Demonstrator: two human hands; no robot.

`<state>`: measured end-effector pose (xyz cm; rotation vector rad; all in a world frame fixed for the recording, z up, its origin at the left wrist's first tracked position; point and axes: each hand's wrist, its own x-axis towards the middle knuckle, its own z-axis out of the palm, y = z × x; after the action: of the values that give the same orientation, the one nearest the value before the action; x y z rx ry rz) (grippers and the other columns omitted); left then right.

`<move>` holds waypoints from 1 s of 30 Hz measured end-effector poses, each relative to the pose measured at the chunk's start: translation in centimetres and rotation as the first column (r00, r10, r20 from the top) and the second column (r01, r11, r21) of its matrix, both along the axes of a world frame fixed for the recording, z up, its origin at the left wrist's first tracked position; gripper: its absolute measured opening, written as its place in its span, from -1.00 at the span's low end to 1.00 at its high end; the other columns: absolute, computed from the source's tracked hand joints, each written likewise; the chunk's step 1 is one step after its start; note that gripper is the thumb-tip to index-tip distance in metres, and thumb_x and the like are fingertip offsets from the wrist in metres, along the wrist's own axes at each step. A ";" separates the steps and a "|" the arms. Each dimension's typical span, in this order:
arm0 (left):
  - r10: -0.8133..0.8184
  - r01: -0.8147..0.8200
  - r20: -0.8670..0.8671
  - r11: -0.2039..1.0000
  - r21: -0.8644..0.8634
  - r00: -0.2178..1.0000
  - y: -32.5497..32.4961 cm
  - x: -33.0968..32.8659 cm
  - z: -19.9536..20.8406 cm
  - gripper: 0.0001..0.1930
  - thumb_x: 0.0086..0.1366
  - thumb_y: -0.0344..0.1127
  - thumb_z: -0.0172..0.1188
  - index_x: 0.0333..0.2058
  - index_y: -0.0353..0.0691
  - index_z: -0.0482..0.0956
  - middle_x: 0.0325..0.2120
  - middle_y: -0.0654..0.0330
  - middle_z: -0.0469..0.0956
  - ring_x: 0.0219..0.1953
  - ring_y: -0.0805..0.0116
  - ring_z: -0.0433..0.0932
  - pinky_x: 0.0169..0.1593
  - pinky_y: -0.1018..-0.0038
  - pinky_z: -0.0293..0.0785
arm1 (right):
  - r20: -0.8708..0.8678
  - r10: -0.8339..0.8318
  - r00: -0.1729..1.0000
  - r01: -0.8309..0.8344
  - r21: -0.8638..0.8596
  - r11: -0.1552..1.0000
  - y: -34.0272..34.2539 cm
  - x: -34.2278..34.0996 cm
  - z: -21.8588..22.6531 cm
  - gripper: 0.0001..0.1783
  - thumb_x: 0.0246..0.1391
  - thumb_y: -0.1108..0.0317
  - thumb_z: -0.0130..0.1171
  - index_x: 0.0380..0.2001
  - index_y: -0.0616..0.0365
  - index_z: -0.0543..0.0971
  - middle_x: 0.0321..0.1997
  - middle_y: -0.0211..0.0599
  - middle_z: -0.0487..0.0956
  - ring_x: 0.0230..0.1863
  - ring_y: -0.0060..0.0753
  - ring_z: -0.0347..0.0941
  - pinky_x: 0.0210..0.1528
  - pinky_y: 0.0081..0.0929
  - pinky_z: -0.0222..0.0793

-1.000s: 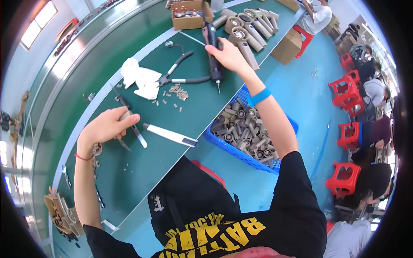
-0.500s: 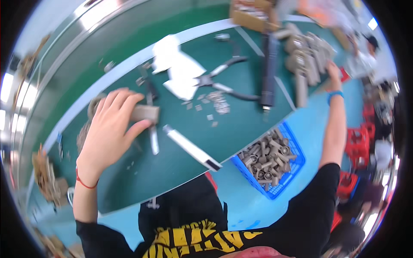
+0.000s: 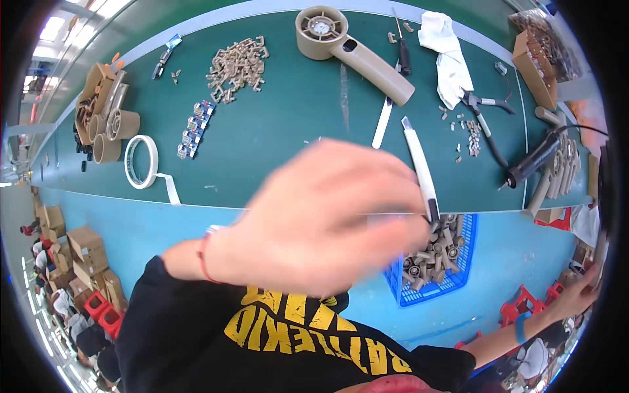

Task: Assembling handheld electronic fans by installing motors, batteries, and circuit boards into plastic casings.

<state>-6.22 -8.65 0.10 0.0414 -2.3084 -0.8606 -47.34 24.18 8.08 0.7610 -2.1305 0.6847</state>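
My left hand [image 3: 327, 219], blurred and close to the camera, is raised over the table's near edge. Its fingers are bent, the thumb stands apart from them, and nothing shows in between. A beige handheld fan [image 3: 377, 69] lies beyond it on the green table [image 3: 282, 124]. The white-handled craft knife [image 3: 420, 164] is by my left fingertips. Out at the right rim is my right hand [image 3: 580, 295], its fingers partly cut off, close to the pile of beige fan housings [image 3: 560, 170]; what it holds, if anything, is hidden.
Small beige parts [image 3: 239, 65], circuit boards [image 3: 196, 131] and a tape roll [image 3: 141, 162] lie to the left. Pliers [image 3: 485, 124], a white cloth [image 3: 445, 59] and a black electric screwdriver [image 3: 534, 160] are to the right. A blue basket [image 3: 426, 298] of beige parts stands below the table edge.
The view has swung left. My left hand has come away from the fan, up and toward the camera. My right hand has moved from the housings out to the right rim.
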 end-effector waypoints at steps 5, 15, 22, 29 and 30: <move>-0.136 0.134 -0.001 0.976 0.171 0.991 5.8 -1.3 0.8 -0.46 0.15 -0.23 0.27 0.04 -0.30 0.31 -0.15 0.00 0.44 -0.02 0.00 0.46 0.01 0.23 0.43 | 0.690 0.565 0.452 -0.830 0.094 0.549 -8.0 19.3 -2.4 -0.50 -0.14 0.24 0.44 -0.15 0.26 0.52 -0.21 -0.32 0.59 -0.18 -0.27 0.52 -0.10 -0.35 0.41; -0.416 0.032 0.042 0.168 0.985 0.908 5.0 7.6 -5.7 -0.62 0.33 0.01 0.15 -0.19 -0.23 0.48 -0.47 0.36 0.44 -0.58 0.66 0.35 -0.52 0.63 0.28 | 0.439 0.104 0.893 -0.150 0.071 0.986 -20.2 11.1 -8.0 -0.33 0.16 -0.13 0.15 0.03 0.29 0.45 -0.29 -0.23 0.57 -0.27 -0.32 0.49 -0.20 -0.40 0.38; -0.347 0.050 0.069 0.322 0.945 0.935 2.9 8.9 -5.4 -0.76 0.22 -0.23 0.10 -0.54 -0.26 0.47 -0.71 0.31 0.44 -0.68 0.54 0.41 -0.53 0.60 0.32 | 0.691 -0.212 0.691 -0.083 0.367 0.926 -19.6 -5.8 -13.1 -0.15 -0.10 -0.22 0.30 -0.03 0.42 0.50 -0.15 0.00 0.58 -0.07 -0.17 0.53 0.01 -0.35 0.36; -0.296 0.039 0.045 0.271 0.962 0.954 2.6 10.1 -7.0 -0.78 0.18 -0.30 0.09 -0.58 -0.29 0.45 -0.79 0.19 0.38 -0.75 0.38 0.38 -0.57 0.48 0.31 | 0.124 0.928 -0.351 0.144 -0.972 0.184 -22.5 10.8 -7.3 -0.71 0.17 0.45 0.10 -0.06 0.31 0.39 -0.42 -0.38 0.22 -0.39 -0.50 0.20 -0.25 -0.55 0.25; -0.297 0.035 0.046 0.263 0.964 0.954 2.6 10.3 -7.1 -0.78 0.18 -0.30 0.09 -0.58 -0.29 0.45 -0.79 0.19 0.38 -0.75 0.38 0.38 -0.57 0.48 0.31 | 0.051 0.903 -0.428 0.176 -0.975 0.139 -23.2 13.8 -6.3 -0.67 0.17 0.46 0.10 -0.02 0.30 0.38 -0.45 -0.41 0.22 -0.42 -0.54 0.19 -0.27 -0.57 0.23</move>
<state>4.08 -6.00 -6.99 0.4499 -1.5677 -2.3975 -33.51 0.94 1.82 0.9234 -1.2837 3.7372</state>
